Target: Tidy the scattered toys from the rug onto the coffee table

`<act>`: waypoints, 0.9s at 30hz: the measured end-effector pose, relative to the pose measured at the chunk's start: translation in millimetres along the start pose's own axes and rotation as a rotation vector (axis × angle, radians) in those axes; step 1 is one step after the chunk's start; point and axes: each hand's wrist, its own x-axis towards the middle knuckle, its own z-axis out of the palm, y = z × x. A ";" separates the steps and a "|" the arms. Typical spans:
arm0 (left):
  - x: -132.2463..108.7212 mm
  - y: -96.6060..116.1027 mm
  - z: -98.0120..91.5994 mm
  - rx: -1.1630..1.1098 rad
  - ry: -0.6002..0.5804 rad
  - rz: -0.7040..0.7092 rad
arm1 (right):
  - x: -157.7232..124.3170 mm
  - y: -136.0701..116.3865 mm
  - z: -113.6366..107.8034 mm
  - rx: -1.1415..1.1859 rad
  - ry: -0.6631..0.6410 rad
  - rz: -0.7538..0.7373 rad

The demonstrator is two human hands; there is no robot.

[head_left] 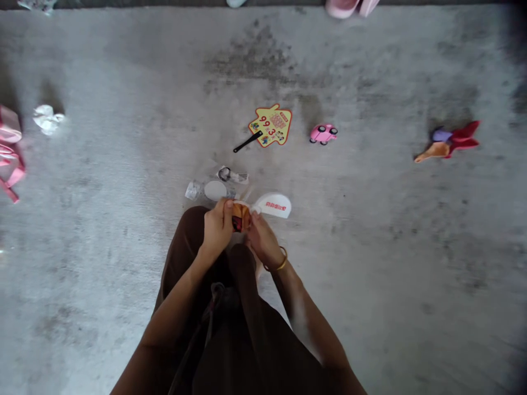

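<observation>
Low in front of my body, just above my brown-clad knees, my left hand (219, 226) and my right hand (263, 237) are closed on opposite sides of a small orange-and-dark printed piece (242, 213). Its exact kind I cannot make out. Beyond the right fingers shows a white rounded card (275, 205) with red lettering; whether it is touching the hand I cannot tell. Clear plastic packaging (196, 190) with a white oval lies on the floor past my left hand. Close by is a small clear bag (230, 175) with something black inside. A yellow bracelet circles my right wrist.
Farther out on the grey floor (370, 263) lie a yellow house-shaped fan (276, 126) with a black handle and a pink toy car (323, 134). Red, orange and purple pieces (459, 140) rest at right. White crumpled material (48, 118) and pink items (10, 125) are at left.
</observation>
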 end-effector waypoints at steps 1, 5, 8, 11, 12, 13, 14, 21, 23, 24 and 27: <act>4.7 -2.6 -6.2 0.002 -0.021 -0.008 | 0.2 -0.9 -9.6 0.069 -0.041 0.040; 19.5 -10.4 -26.9 -0.029 -0.225 0.021 | 0.1 -18.9 -49.9 0.010 0.000 -0.039; 25.1 -11.9 -25.6 -0.109 -0.281 0.020 | -1.3 -35.6 -54.9 -0.282 -0.130 -0.011; 27.2 -8.6 -9.7 -0.225 -0.094 -0.067 | -2.9 -37.9 -32.2 -0.372 -0.067 0.005; 27.2 -6.2 -2.8 -0.265 -0.011 -0.105 | -3.2 -34.4 -21.7 -0.366 0.016 -0.032; 27.0 -3.3 4.2 -0.307 0.064 -0.142 | -3.4 -29.2 -11.1 -0.356 0.105 -0.078; 26.5 0.2 10.8 -0.351 0.126 -0.176 | -3.4 -22.7 -1.2 -0.344 0.187 -0.123; 15.9 28.5 37.1 -0.655 0.304 -0.333 | -0.8 13.5 31.4 -0.173 0.393 -0.214; 10.4 33.8 39.8 -0.715 0.279 -0.393 | -0.1 14.2 31.7 -0.156 0.405 -0.230; 7.5 35.3 40.9 -0.734 0.273 -0.427 | 0.2 13.5 31.1 -0.158 0.416 -0.252; 0.4 33.9 43.0 -0.795 0.281 -0.496 | 0.4 9.6 27.9 -0.167 0.417 -0.292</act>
